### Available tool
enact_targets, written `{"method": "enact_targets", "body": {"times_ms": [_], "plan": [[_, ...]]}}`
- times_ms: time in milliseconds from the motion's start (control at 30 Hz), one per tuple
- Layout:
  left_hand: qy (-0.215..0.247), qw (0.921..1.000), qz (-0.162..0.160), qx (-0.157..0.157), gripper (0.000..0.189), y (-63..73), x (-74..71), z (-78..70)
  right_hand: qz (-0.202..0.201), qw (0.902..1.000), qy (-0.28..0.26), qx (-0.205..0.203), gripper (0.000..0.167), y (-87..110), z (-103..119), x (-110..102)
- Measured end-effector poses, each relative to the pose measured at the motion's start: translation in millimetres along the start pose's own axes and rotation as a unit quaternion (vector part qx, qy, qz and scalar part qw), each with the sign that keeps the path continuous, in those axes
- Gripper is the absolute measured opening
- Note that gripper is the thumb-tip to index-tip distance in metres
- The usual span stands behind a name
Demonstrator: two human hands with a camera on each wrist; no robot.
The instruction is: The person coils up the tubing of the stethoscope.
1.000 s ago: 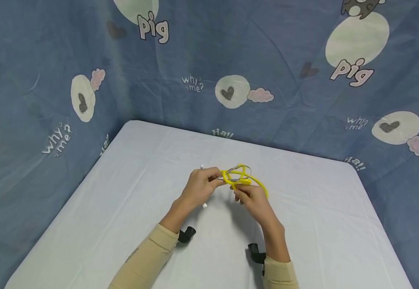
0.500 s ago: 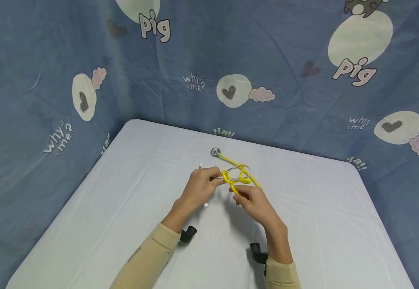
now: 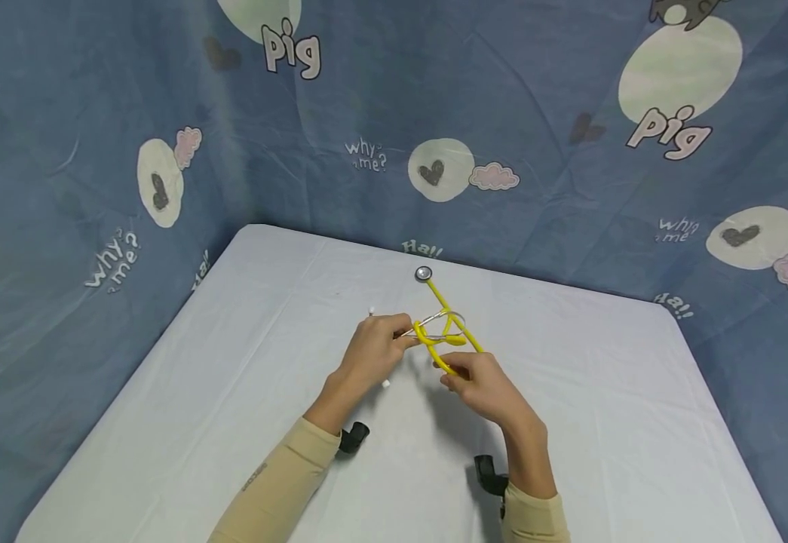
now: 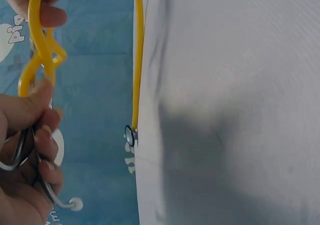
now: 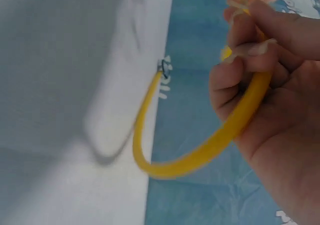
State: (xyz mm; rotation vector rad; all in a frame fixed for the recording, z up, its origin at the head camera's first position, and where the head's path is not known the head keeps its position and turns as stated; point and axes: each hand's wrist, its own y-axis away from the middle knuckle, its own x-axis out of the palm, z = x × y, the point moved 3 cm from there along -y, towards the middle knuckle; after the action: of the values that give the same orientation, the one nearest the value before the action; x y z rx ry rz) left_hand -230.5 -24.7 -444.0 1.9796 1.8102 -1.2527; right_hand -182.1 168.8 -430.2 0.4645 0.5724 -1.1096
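A stethoscope with yellow tubing [image 3: 437,295] is held between both hands. My left hand [image 3: 373,354] grips its metal ear tubes [image 4: 55,198]; white ear tips [image 3: 385,384] stick out on either side of the hand. Just right of those fingers, the tubing loops around the metal in a loose knot [image 3: 421,332]. My right hand [image 3: 490,388] pinches the tubing below this loop. From the right hand, a long bend of tube [image 5: 195,158] hangs down, seen in the right wrist view. The round chestpiece [image 3: 424,274] lies near the table's far edge.
A white cloth covers the table [image 3: 285,324], and a blue printed curtain [image 3: 529,196] rises behind and beside it. Black wrist mounts [image 3: 354,437] stick out beneath the forearms.
My right hand has drawn the tubing down and slightly right, lengthening the strand below the loop. The chestpiece has come into sight, then slid right and farther back. The left hand stays nearly still.
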Motion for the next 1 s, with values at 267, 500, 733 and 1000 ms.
{"method": "enact_targets", "body": {"times_ms": [267,500,733,1000], "plan": [[-0.012,0.9994,0.025,-0.019,0.033,0.2,1.4,7.1,-0.01,0.9992,0.037,-0.012,0.026,4.0,9,-7],[-0.012,0.9969,0.076,-0.018,0.033,1.5,5.3,6.0,-0.066,0.9941,0.064,-0.057,0.016,7.1,15,-14],[0.024,0.9907,0.133,-0.01,0.037,4.7,7.2,2.0,-0.106,0.9866,0.074,-0.1,0.013,8.4,17,-17],[0.072,0.9756,0.205,0.029,0.015,5.8,8.6,-5.4,-0.145,0.9809,0.063,-0.114,0.009,10.5,18,-22]]}}
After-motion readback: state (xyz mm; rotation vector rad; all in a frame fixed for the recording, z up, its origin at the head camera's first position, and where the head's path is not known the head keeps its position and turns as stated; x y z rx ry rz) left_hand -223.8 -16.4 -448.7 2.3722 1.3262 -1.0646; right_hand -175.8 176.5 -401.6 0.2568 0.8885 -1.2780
